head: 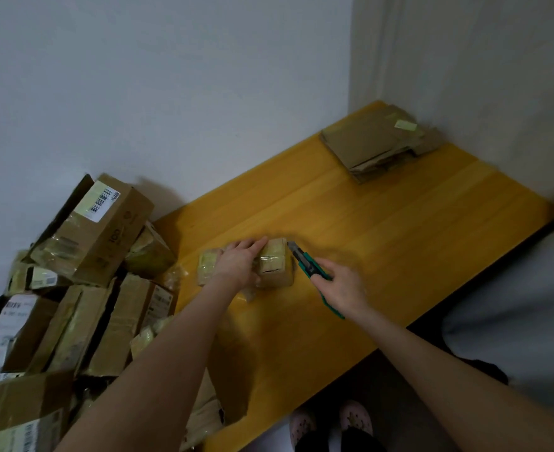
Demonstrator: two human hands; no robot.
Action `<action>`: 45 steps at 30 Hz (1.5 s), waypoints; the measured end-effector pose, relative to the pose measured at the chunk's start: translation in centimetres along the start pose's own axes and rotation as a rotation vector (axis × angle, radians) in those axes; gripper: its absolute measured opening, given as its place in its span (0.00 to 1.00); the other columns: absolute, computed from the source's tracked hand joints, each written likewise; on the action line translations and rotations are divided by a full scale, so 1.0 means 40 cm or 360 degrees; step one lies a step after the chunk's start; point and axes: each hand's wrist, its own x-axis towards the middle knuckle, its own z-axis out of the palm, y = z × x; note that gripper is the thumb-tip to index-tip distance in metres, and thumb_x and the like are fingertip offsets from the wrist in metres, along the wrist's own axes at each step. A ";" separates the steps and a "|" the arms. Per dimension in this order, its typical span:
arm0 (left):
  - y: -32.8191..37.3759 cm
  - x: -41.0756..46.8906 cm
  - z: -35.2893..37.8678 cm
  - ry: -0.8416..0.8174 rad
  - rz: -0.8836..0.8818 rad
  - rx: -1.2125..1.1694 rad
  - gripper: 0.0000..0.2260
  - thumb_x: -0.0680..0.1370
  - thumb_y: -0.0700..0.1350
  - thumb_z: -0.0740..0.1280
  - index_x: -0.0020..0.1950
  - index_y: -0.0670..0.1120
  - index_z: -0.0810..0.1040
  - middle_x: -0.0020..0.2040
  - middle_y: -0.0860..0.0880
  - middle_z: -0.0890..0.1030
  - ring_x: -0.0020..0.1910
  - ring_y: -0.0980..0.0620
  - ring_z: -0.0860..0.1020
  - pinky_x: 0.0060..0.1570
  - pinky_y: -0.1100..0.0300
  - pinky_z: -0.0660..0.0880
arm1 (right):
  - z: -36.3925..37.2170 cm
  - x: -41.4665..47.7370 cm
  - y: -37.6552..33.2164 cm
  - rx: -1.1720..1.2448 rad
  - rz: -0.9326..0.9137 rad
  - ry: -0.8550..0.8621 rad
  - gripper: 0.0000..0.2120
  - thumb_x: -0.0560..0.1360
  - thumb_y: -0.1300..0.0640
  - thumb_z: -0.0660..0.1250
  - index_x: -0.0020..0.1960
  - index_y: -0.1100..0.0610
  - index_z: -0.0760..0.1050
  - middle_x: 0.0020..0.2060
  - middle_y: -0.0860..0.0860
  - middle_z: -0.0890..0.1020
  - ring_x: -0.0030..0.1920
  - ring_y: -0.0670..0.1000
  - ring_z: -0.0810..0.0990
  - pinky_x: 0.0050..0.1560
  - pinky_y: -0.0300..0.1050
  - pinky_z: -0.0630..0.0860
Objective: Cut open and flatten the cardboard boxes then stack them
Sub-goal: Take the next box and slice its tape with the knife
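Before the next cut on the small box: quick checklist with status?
1. Left hand holds small box down on table: ok.
2. Right hand grips green knife: ok.
3. Blade out, tip at the box's right top edge: ok; contact cannot tell, blurred.
4. Left fingers out of the blade's path: not ok, they lie on the box top near the tip.
5. Flattened stack at the far corner, apart from the cut: ok.

Box [275, 265] half hidden (left hand [238, 264]).
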 end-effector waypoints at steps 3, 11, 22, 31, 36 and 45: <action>-0.001 0.001 0.002 0.0003 0.0007 0.0009 0.42 0.74 0.48 0.72 0.79 0.57 0.48 0.78 0.50 0.56 0.75 0.43 0.56 0.72 0.42 0.57 | 0.007 -0.012 -0.007 0.0019 -0.0016 -0.0035 0.24 0.77 0.50 0.62 0.72 0.46 0.67 0.38 0.46 0.80 0.30 0.46 0.75 0.25 0.38 0.69; 0.002 0.004 0.006 0.0018 -0.0008 -0.0001 0.39 0.76 0.48 0.69 0.79 0.57 0.47 0.78 0.51 0.56 0.76 0.43 0.55 0.72 0.41 0.57 | -0.004 -0.041 -0.007 -0.0148 -0.0068 -0.0172 0.27 0.76 0.49 0.63 0.74 0.47 0.64 0.46 0.50 0.83 0.36 0.51 0.80 0.32 0.46 0.77; -0.006 0.021 0.011 0.0036 -0.0009 0.0007 0.37 0.77 0.48 0.68 0.79 0.57 0.48 0.78 0.51 0.57 0.75 0.42 0.57 0.71 0.41 0.58 | -0.019 -0.057 0.000 -0.0191 -0.0096 -0.0294 0.27 0.75 0.52 0.65 0.74 0.49 0.65 0.44 0.43 0.81 0.34 0.50 0.77 0.31 0.41 0.71; -0.006 0.023 0.001 0.0005 0.0005 0.0047 0.39 0.76 0.51 0.69 0.79 0.56 0.48 0.77 0.49 0.59 0.73 0.42 0.59 0.70 0.43 0.62 | -0.064 -0.060 0.031 0.0051 0.0041 -0.0297 0.19 0.74 0.51 0.66 0.64 0.52 0.76 0.43 0.47 0.80 0.36 0.46 0.76 0.33 0.42 0.72; 0.011 0.005 -0.024 0.0295 -0.0268 -0.0487 0.43 0.71 0.60 0.72 0.78 0.50 0.54 0.69 0.40 0.66 0.66 0.38 0.68 0.64 0.45 0.70 | -0.062 -0.038 -0.013 0.0720 0.0378 0.0067 0.11 0.78 0.51 0.61 0.46 0.58 0.75 0.39 0.53 0.79 0.37 0.50 0.76 0.38 0.43 0.71; 0.044 -0.072 0.008 0.0369 -0.0369 -0.1187 0.48 0.70 0.61 0.73 0.79 0.49 0.46 0.66 0.41 0.71 0.57 0.44 0.76 0.51 0.56 0.73 | 0.008 0.006 -0.212 0.1176 0.0370 -0.0240 0.18 0.80 0.47 0.58 0.66 0.55 0.69 0.46 0.49 0.77 0.45 0.48 0.77 0.46 0.45 0.74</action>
